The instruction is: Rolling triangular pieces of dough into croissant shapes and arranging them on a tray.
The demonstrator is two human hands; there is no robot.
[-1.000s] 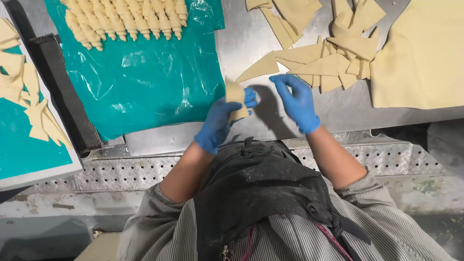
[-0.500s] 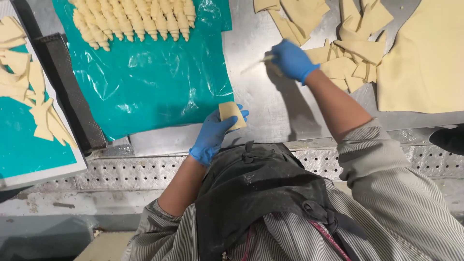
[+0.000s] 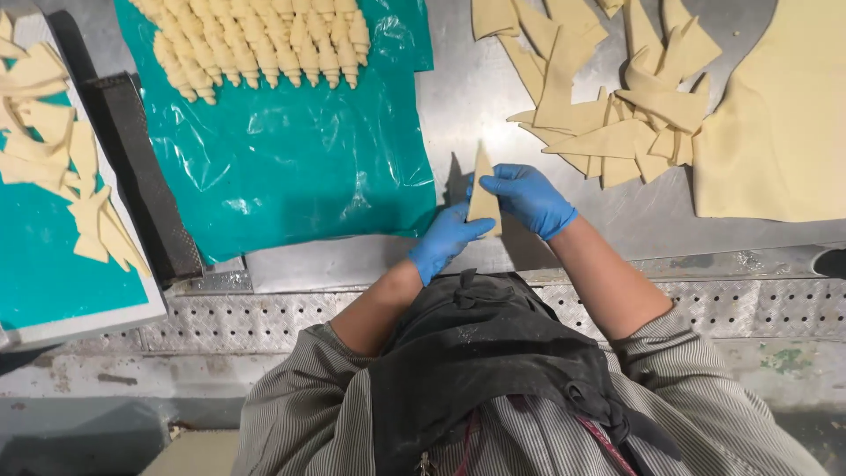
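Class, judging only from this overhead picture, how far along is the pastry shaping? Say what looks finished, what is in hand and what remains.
Done: rows of rolled pastries lie on the teal plastic sheet. In hand: the left hand and right hand, both in blue gloves, hold one dough triangle above the steel table. Left: a pile of cut triangles and an uncut dough sheet.

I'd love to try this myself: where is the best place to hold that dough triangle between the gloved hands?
Probably at its wide lower end. The dough triangle stands point-up between the left hand and right hand, so pinch the broad base from both sides; the thin tip looks floppy and likely to stretch.
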